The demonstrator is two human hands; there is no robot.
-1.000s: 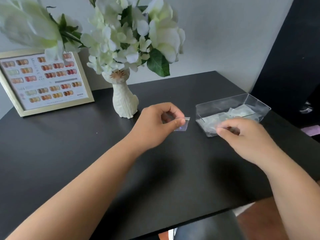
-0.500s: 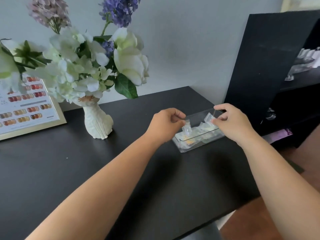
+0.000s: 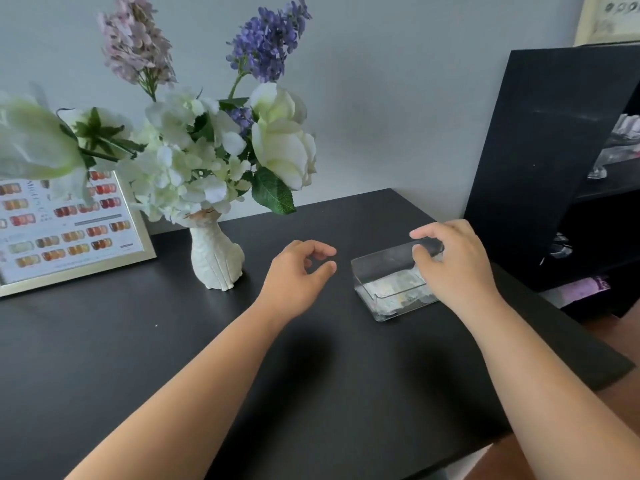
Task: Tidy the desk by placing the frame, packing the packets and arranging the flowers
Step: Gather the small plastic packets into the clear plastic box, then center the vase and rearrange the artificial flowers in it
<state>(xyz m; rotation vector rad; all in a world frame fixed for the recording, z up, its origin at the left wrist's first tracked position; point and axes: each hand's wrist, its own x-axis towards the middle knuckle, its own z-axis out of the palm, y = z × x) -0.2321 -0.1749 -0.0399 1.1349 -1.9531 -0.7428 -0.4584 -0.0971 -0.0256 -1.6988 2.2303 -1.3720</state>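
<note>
Frame [image 3: 74,233] first, far left, propped against the wall with its colour chart facing out, and just right of it the flowers [image 3: 194,157] sit bunched in a white vase [image 3: 216,259]. Left hand [image 3: 298,275] hovers above the black desk [image 3: 173,358], fingers loosely curled, holding nothing. Clear box [image 3: 384,289] next, packets [image 3: 394,284] lying inside, and the right hand [image 3: 453,265] curls over its far rim, probably to steady or shift it

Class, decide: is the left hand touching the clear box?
Apart. The head view shows bare black desk between the left hand and the clear box.
</note>
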